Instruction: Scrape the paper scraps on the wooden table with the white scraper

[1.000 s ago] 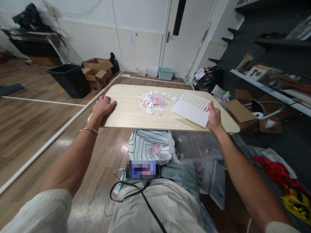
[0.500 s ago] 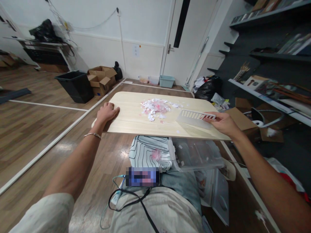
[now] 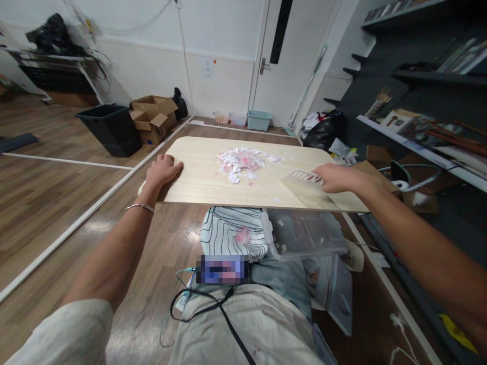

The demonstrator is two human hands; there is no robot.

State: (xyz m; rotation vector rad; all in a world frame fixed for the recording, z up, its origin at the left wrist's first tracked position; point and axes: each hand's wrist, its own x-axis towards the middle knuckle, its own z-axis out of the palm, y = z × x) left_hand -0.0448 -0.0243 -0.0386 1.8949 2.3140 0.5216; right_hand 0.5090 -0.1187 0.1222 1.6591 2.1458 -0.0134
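Left hand (image 3: 162, 171) lies palm-down on the tabletop (image 3: 198, 182) at its near-left corner, fingers loosely bent, grasping nothing. At 3 o'clock from it sits a pile of white and pink paper scraps (image 3: 243, 161). At 4 o'clock from the pile – near the tabletop's right edge – the right hand (image 3: 335, 178) grips a white slotted sheet (image 3: 304, 178), held low and nearly flat over the wood

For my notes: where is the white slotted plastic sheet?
Head view: the sheet rests on the light wooden table's right side, in the right hand, right of the paper scraps.
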